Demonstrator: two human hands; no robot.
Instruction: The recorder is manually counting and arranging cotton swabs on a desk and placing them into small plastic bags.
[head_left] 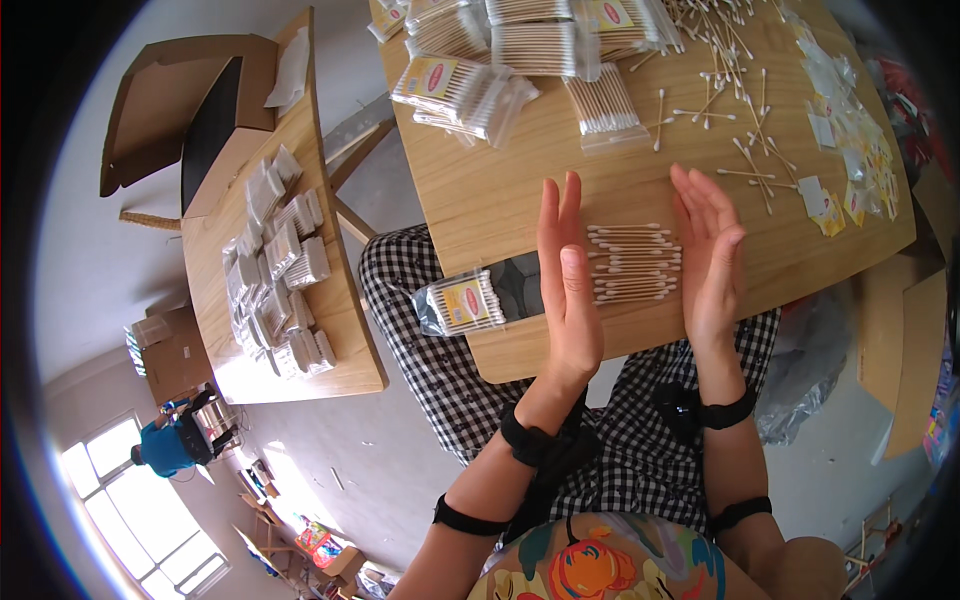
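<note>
Currently, the person's bare left hand (572, 315) and bare right hand (710, 280) are flanking a stack of white-tipped wooden cotton swabs (637, 262) lying on a pale brown wooden table (480, 195). Fingers are extending nearly straight, thumbs standing apart; whether palms are touching the tips is hard to tell.

The table (480, 200) is smooth, lightly grained wood with a soft sheen. The swabs (637, 262) have matt, wooden-looking sticks and dull, cottony tips. The packets (603, 108) are clear, glossy plastic film, while the small labels (827, 215) look like paper. The open box (190, 105) is matt cardboard, the trousers (410, 285) woven cloth, the bag (805, 370) thin, shiny, crumpled plastic.
</note>
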